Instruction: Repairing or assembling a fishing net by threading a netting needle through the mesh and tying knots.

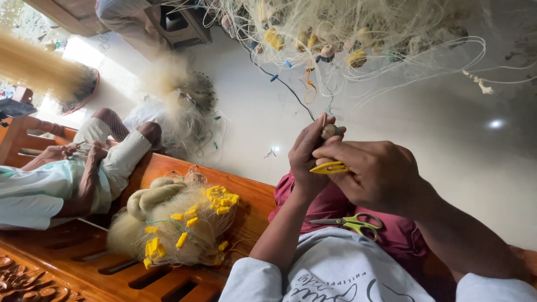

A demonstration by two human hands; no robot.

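Observation:
My left hand pinches a small beige float and the thin net line that runs up from it. My right hand is closed around a yellow netting needle, whose tip lies against the left palm just below the float. The two hands touch each other. A dark cord leads from the float up to a mass of pale fishing net with yellow and beige floats. Scissors with green-yellow handles lie on my maroon lap, under my right wrist.
A bundle of net with yellow floats rests on the wooden bench beside me. Another person sits further along the bench, hands on their own net. The pale floor lies beyond my hands.

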